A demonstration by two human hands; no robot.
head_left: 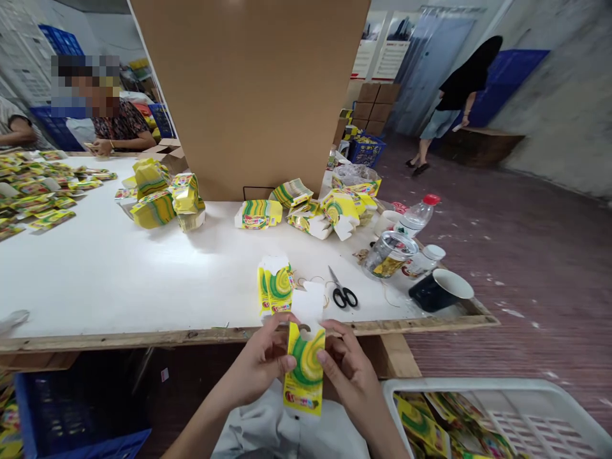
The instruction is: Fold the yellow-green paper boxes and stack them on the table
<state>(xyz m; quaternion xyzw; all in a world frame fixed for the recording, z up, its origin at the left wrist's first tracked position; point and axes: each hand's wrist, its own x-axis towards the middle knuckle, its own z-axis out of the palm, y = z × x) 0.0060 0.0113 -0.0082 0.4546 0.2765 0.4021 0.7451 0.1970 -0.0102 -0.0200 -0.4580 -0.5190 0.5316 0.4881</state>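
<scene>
The yellow-green carton [305, 373] is located at the lower centre of the frame, in front of the counter [95, 274] edge. Its long axis runs up and down the frame, with the white flap [308, 303] uppermost and overlapping the counter edge in view. Lateral relation: the carton lies directly between the fingers, and neither hand is nearer. The left hand [261, 360] grips the left edge; the right hand [351, 366] grips the right edge. Both thumbs press the printed face, with the other fingers partly hidden behind.

Just beyond the flap, two overlapping cartons [277, 287] lie on the counter, with scissors [343, 296] to their right.

Containers: the white basket [478, 384], lower right, holds printed cartons. The blue crate [115, 446], lower left, has a dark interior; I cannot tell its contents. The dark mug [433, 293], right of centre, stands tilted in view; its contents are hidden.
</scene>
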